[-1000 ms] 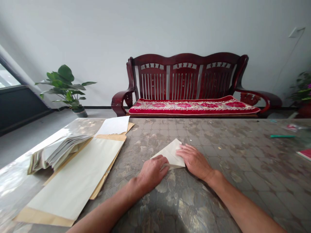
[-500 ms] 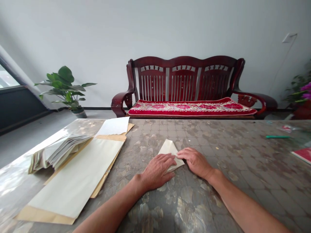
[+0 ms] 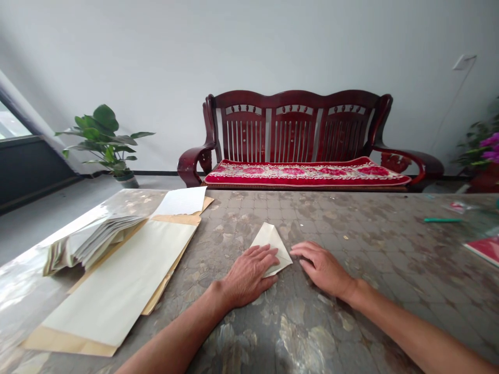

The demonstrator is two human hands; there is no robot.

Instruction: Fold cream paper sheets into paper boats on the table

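Note:
A folded piece of cream paper point(image 3: 279, 240), pointed at its far end, lies on the patterned table. My left hand point(image 3: 251, 272) rests flat over its near left part, fingers stretched out, and hides that portion. Just right of the paper's edge, my right hand point(image 3: 323, 266) hovers near the tabletop, apart from the paper. Its fingers are loosely bent, with the thumb away from them and nothing visible between.
To the left lie large cream sheets point(image 3: 128, 275) on brown paper, a stack of folded papers point(image 3: 99, 241) and a white sheet point(image 3: 181, 201). A green pen point(image 3: 442, 220) and a red booklet point(image 3: 485, 250) lie right. A wooden bench point(image 3: 294, 130) stands beyond the table point(image 3: 374, 239).
My right hand has come off the paper's right edge and moved slightly right. The left hand stays on the paper.

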